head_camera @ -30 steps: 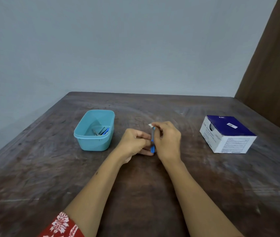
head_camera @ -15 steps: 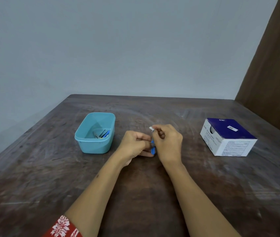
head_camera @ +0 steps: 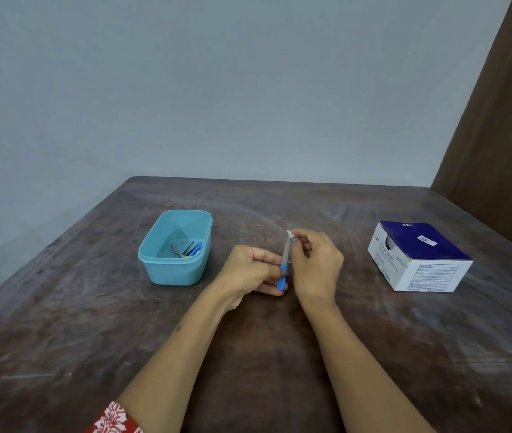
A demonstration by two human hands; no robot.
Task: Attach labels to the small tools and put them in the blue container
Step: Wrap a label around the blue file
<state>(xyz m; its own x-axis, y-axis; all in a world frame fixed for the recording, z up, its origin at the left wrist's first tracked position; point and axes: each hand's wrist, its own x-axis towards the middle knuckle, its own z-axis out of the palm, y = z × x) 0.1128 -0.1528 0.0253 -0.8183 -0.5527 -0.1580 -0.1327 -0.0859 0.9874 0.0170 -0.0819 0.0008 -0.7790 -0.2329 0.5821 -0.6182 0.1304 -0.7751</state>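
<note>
Pinching the small tool (head_camera: pixel 284 264) in your left hand (head_camera: pixel 248 270) above the bench (head_camera: pixel 61 323), your right hand (head_camera: pixel 317 264) fingers nip the white label (head_camera: pixel 290 235) at its tip. Loosen either pinch and the label may fold or stick crooked. Against a second ago, the hands sit unchanged beside the blue container (head_camera: pixel 175 273).

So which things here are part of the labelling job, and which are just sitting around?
Part of the job: small tool gripped by left hand; white label pinched by right hand; blue container.

Lying about: blue and white box, wooden table.
</note>
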